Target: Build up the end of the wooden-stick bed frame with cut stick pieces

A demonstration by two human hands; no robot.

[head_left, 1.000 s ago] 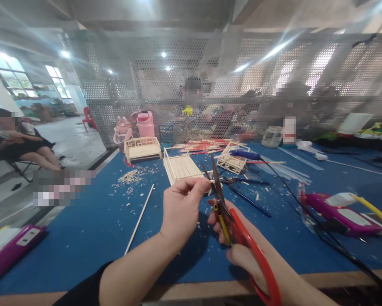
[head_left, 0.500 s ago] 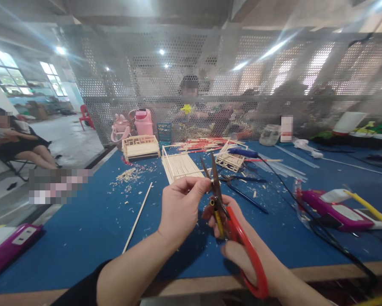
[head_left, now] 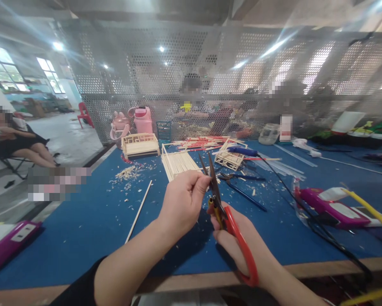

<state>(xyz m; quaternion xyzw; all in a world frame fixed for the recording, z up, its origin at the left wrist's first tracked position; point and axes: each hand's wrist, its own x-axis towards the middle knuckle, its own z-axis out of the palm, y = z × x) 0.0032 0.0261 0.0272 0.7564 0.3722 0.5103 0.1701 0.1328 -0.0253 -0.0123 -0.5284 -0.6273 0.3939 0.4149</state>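
Note:
My right hand (head_left: 242,236) grips red-handled scissors (head_left: 238,242), with their dark blades slightly apart and pointing up and away. A yellow, brass-like piece (head_left: 217,212) shows by its fingers at the scissors' pivot. My left hand (head_left: 186,195) is closed in a pinch right beside the blades; whatever lies between thumb and finger is too small or hidden to name. Just beyond it is a flat panel of thin wooden sticks (head_left: 181,163), partly covered by the hand. A single wooden stick (head_left: 139,210) lies on the blue table to the left.
Blue-handled pliers (head_left: 245,193) lie right of the scissors. Behind are a small stick-built model (head_left: 140,145), another stick frame (head_left: 231,159), a heap of sticks (head_left: 206,143) and a blue corded tool (head_left: 243,151). Purple power strips (head_left: 334,208) flank the table. A person (head_left: 21,140) sits at left.
The scissors and my right hand have shifted slightly left, and the handle sits a little higher. My left hand keeps its pinch at the blades. The view has tilted slightly.

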